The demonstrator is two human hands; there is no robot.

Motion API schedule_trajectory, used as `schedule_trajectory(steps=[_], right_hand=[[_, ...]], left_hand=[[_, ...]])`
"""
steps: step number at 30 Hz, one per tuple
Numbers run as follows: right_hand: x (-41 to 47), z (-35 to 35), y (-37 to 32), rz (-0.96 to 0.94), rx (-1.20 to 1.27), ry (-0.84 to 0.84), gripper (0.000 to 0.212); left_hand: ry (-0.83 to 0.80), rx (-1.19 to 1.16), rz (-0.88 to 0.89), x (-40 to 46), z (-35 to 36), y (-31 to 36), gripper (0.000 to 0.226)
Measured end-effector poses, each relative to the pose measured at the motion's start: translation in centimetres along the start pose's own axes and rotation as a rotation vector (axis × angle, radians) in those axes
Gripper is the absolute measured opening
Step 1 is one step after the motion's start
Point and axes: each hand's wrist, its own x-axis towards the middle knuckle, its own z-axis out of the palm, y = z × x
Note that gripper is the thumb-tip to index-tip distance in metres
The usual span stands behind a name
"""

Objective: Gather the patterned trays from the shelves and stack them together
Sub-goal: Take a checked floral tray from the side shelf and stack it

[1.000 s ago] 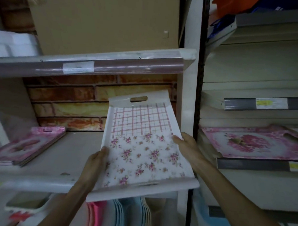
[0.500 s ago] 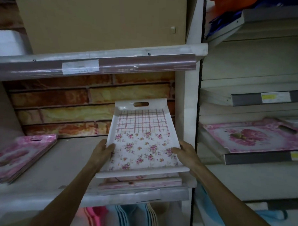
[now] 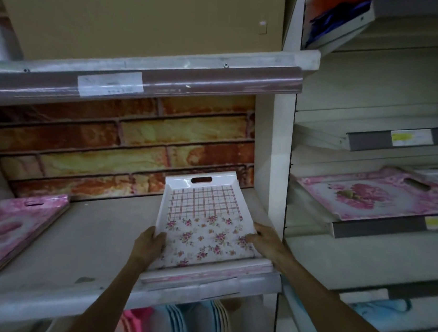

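We gripped the checked floral tray (image 3: 206, 222) with left hand (image 3: 148, 245) and right hand (image 3: 266, 242), setting it onto the stack (image 3: 209, 274) at the shelf's (image 3: 73, 247) 3 o'clock end. Next, in our judgement: release, then fetch the pink tray (image 3: 375, 196).

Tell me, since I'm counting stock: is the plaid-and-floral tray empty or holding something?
Empty. The plaid-and-floral tray shows its whole printed floor with nothing lying in it; the left hand and right hand grip only its side rims.
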Motion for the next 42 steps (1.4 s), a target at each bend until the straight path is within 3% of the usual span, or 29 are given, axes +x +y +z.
schedule_trajectory(steps=[8, 22, 28, 34, 42], right_hand=[[0.3, -0.4, 1.1, -0.030, -0.086, 0.029, 0.045], [-0.1, -1.7, 0.4, -0.058, -0.130, 0.134, 0.033], [-2.9, -7.0, -0.5, -0.264, -0.040, 0.247, 0.014], [-7.3, -12.6, -0.3, -0.304, 0.139, 0.363, 0.017], [-11.1, -23.7, 2.4, -0.306, 0.078, 0.467, 0.017]], left_hand=[[-0.054, 0.060, 0.016, 0.7, 1.0, -1.0, 0.030], [-0.046, 0.189, 0.037, 1.7, 1.0, -1.2, 0.030], [0.160, 0.162, 0.348, 0.4, 0.5, 2.2, 0.021], [0.099, -0.062, 0.529, -2.8, 4.2, 8.9, 0.017], [-0.036, -0.200, 0.742, -9.2, 12.2, 20.2, 0.021]])
